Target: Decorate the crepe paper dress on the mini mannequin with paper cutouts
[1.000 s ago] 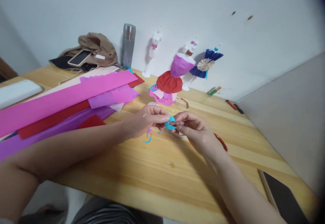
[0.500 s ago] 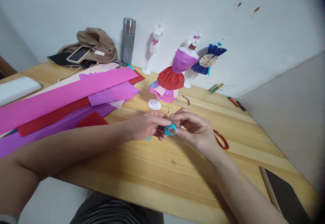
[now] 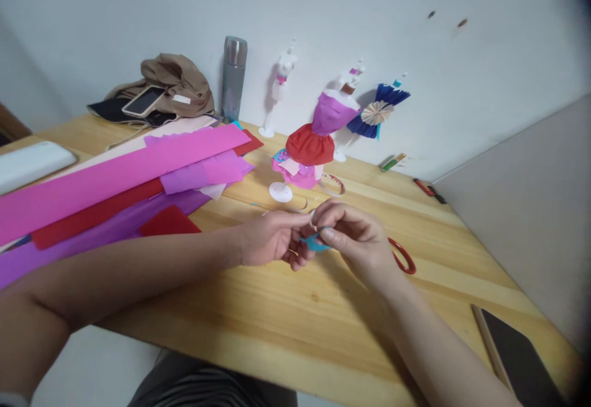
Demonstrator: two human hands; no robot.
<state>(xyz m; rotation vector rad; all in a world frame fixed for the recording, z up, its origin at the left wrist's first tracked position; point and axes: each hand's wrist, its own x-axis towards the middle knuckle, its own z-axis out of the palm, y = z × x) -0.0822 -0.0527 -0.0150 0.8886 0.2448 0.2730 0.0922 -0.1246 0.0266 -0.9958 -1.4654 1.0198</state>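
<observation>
A small strip of bright blue crepe paper (image 3: 316,243) hangs between my hands, above the table's middle. My right hand (image 3: 355,237) pinches it between thumb and fingers. My left hand (image 3: 277,237) is beside it, thumb stretched out and fingers loosely apart; the paper's left end lies against or just over those fingers, I cannot tell which. Something small and white (image 3: 313,217) shows where the left thumb meets the right fingertips, too blurred to name. A red loop handle (image 3: 403,257), like that of scissors, emerges from behind my right wrist.
Behind stand a small dress form in a purple top and red skirt (image 3: 310,144), a bare white one (image 3: 284,71), a blue-dressed one (image 3: 378,111) and a grey flask (image 3: 234,80). Coloured paper sheets (image 3: 124,157) cover the left. A dark notebook (image 3: 517,351) lies front right.
The blue strip has gone from a curled loop pinched by both hands to a flatter piece in my right fingers. My left thumb has lifted off it and the left fingers have loosened.
</observation>
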